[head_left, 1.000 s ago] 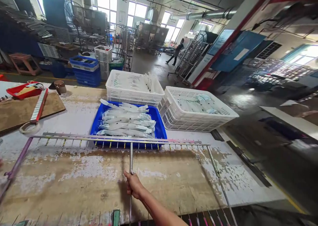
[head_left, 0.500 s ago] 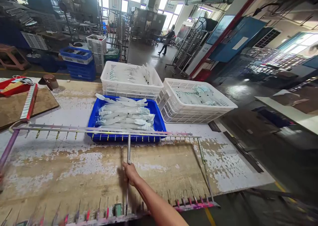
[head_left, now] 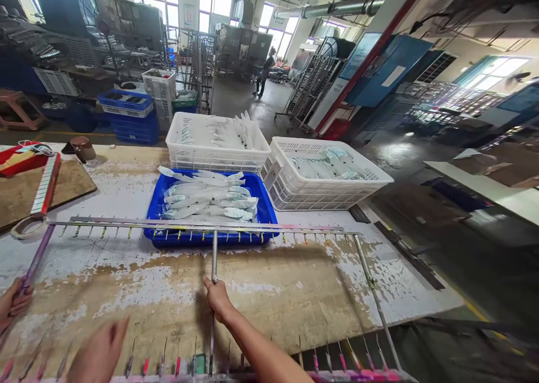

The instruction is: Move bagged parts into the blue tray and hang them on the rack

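My right hand is wrapped round the middle post of a metal rack frame. The frame's top bar carries a row of small clips, and upright pins with pink and grey bases line its bottom bar. At the lower left, my left hand is smeared by motion above the bottom bar's pins; its fingers do not show clearly. Another person's hand grips the purple left post. Behind the top bar stands a blue tray with several whitish translucent wrapped pieces in it.
Two white perforated crates hold more wrapped pieces at the worn table's back. A tape roll, a board and a red tray lie left. A person stands far off.
My left hand has come into view at the lower left. The other person's hand shows more fully on the purple post. The rack's right end has shifted right; my right hand keeps its grip.
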